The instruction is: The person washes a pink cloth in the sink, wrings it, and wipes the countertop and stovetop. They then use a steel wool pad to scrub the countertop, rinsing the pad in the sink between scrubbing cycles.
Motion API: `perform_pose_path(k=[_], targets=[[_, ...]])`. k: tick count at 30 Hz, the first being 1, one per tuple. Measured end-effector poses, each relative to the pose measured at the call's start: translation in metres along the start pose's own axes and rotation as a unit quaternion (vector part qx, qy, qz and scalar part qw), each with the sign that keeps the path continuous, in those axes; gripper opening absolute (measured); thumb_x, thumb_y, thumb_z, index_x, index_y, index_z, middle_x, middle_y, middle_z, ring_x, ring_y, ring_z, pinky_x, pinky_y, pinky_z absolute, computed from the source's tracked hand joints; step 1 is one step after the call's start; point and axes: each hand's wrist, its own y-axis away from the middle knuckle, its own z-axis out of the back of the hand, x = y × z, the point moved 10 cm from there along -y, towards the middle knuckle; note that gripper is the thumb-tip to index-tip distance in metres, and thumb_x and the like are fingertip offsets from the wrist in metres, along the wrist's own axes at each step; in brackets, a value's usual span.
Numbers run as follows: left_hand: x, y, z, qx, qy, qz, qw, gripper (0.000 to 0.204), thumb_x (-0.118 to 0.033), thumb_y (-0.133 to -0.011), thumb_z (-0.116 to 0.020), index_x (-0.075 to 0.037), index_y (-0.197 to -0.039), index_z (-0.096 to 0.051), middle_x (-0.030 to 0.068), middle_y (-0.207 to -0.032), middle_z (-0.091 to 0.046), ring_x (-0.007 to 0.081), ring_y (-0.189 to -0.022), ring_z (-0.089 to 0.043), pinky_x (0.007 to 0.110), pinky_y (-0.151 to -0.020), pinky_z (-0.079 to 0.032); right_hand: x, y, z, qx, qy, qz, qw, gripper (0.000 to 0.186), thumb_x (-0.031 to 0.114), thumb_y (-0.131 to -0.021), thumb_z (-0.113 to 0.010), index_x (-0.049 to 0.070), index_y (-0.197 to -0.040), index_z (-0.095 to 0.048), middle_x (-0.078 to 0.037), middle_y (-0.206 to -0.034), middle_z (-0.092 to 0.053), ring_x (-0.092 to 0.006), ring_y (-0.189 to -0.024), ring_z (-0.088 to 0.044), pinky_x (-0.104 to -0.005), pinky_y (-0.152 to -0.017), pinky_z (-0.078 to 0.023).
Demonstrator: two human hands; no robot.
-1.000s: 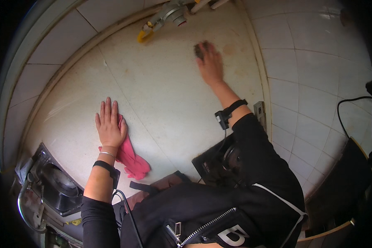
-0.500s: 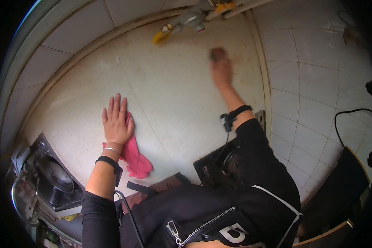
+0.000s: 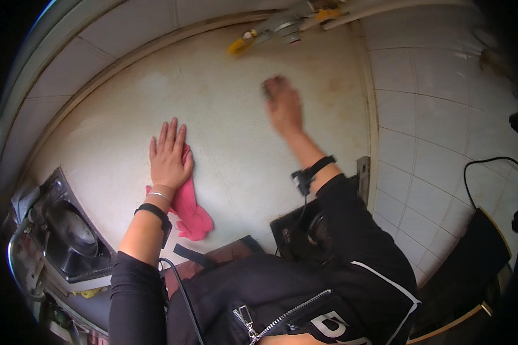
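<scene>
My left hand (image 3: 170, 161) lies flat on the white counter (image 3: 224, 149), fingers stretched out, partly over a crumpled pink cloth or rubber glove (image 3: 193, 215). Farther forward and to its right, my right hand (image 3: 286, 112), blurred by motion, is closed over a small dark scouring pad (image 3: 269, 86) on the counter. Beyond that hand, at the back wall, a grey gas fitting (image 3: 286, 30) with a yellow valve (image 3: 242, 43) hangs among pipes.
A black recessed pan-like basin (image 3: 72, 224) is at the left, beside a curved metal bar. A black stove (image 3: 288, 230) sits under my right arm. White tiled walls (image 3: 420, 132) border the back and right; a black cable (image 3: 489, 158) runs along the right.
My right hand has moved with the pad, now nearer me and farther left on the counter. My left hand stays on the pink item. The whole view has shifted slightly.
</scene>
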Motion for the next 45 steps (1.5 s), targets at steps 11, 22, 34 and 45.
perform_pose_path(k=[11,22,34,45], targets=[[0.003,0.001,0.0,-0.006,0.012,0.002,1.0,0.068,-0.034,-0.086,-0.053,-0.02,-0.15,-0.036,0.0026,-0.161,-0.024,0.022,-0.148,-0.022,0.049,-0.117,-0.02,0.14,-0.051,0.006,-0.015,-0.022,0.027,0.999,0.059,0.04,-0.099,-0.047,0.013,-0.15,-0.034,-0.018,-0.155,-0.029,-0.0308,-0.146,-0.024,-0.0501,-0.118,-0.019],[0.003,0.0,0.004,-0.022,0.033,-0.004,0.999,0.067,-0.033,-0.087,-0.053,-0.018,-0.15,-0.036,0.0038,-0.16,-0.026,0.0231,-0.148,-0.024,0.05,-0.117,-0.02,0.179,-0.053,-0.008,0.049,-0.066,0.047,0.995,0.053,0.031,-0.099,-0.048,0.014,-0.148,-0.036,-0.015,-0.155,-0.032,-0.0307,-0.144,-0.027,-0.0501,-0.117,-0.022],[0.004,0.001,0.004,-0.017,0.045,0.001,0.999,0.066,-0.032,-0.086,-0.054,-0.019,-0.148,-0.038,0.0031,-0.159,-0.027,0.0211,-0.147,-0.024,0.049,-0.117,-0.021,0.171,-0.117,-0.034,-0.133,0.007,0.099,0.986,0.055,0.029,-0.094,-0.056,0.01,-0.144,-0.042,-0.018,-0.151,-0.034,-0.0342,-0.137,-0.037,-0.048,-0.107,-0.035],[0.005,0.002,0.005,-0.019,0.05,0.002,0.999,0.065,-0.032,-0.086,-0.054,-0.018,-0.148,-0.039,0.0034,-0.159,-0.027,0.0216,-0.147,-0.025,0.049,-0.117,-0.021,0.181,-0.105,-0.007,-0.128,-0.027,0.082,0.988,0.058,0.019,-0.093,-0.057,0.0,-0.144,-0.037,-0.019,-0.15,-0.036,-0.0366,-0.138,-0.034,-0.0435,-0.113,-0.032]])
